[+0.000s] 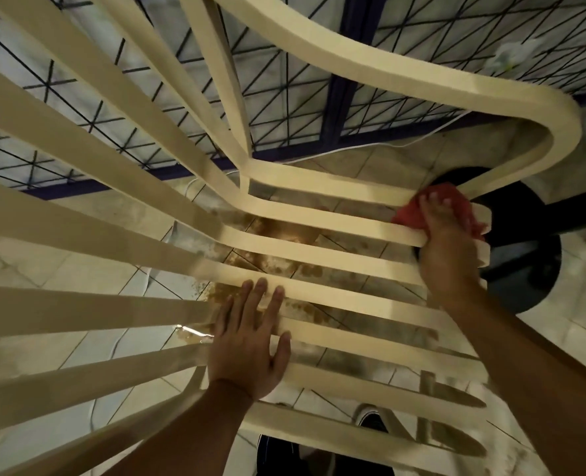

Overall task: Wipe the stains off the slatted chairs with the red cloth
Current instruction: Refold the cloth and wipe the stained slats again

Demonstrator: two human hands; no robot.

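Looking down through the head camera, I see a cream slatted chair (319,249) filling almost the whole view, its back slats fanning out to the left and its seat slats running across the middle. My left hand (247,345) lies flat on the seat slats near the front, fingers straight and slightly spread, gripping nothing; I judge it is there to brace the chair so it does not slide or rock under the wiping. My right hand (446,249) reaches to the far right end of the seat slats, just below where the curved armrest (490,108) bends down, and its fingers bend over the bunched red cloth (408,214), holding it and pressing it onto a slat. The cloth sits between the hand and the slat, with folds spilling out on both sides of the fingers. Bunching it this way probably gives a thick pad that can also rub the slat's edges. Brown blotches (284,231) show in the gaps between the slats; they seem to lie on the pale tiled floor (61,345) underneath, and I cannot tell how much staining the slats themselves carry. A dark round base (525,255) stands on the floor beyond the right hand, a blue metal grille (284,97) runs behind the chair, and dark shoes (276,455) show under the seat's front edge.
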